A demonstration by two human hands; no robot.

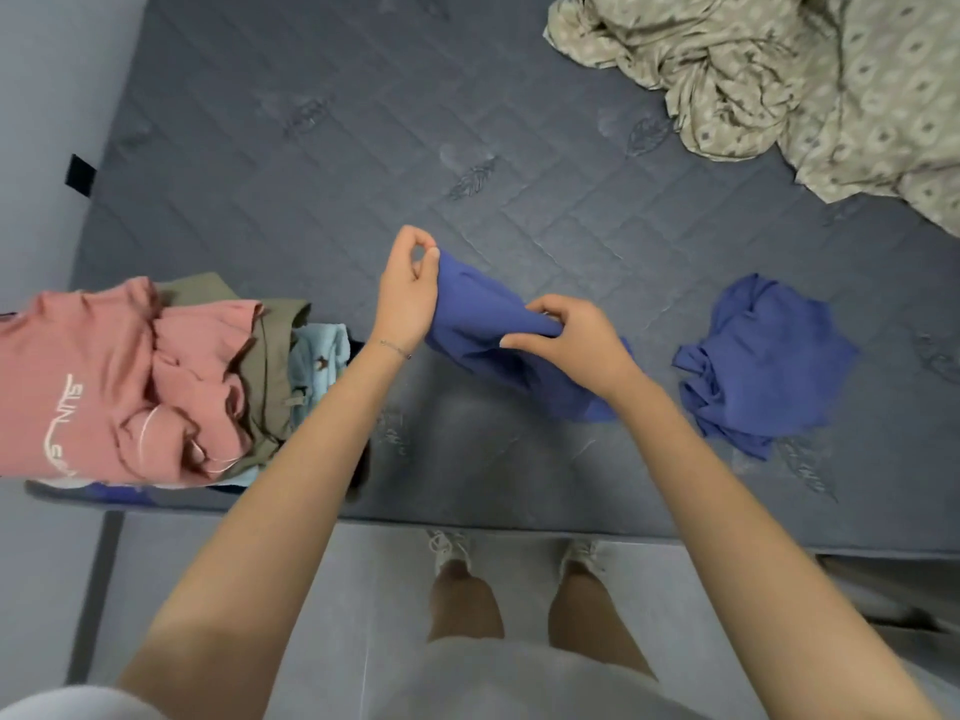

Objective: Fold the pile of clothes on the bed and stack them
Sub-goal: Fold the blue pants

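Single head view, steeply downward, close over bed [519, 163] edge.

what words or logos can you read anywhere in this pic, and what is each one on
"SUN": white letters, lying sideways, on the pink garment. More letters follow, the first seemingly "S"; folds hide the rest.
Script marks on the mattress near its front edge: too blurred to read.
Black tag at the mattress's left side: no text can be made out.
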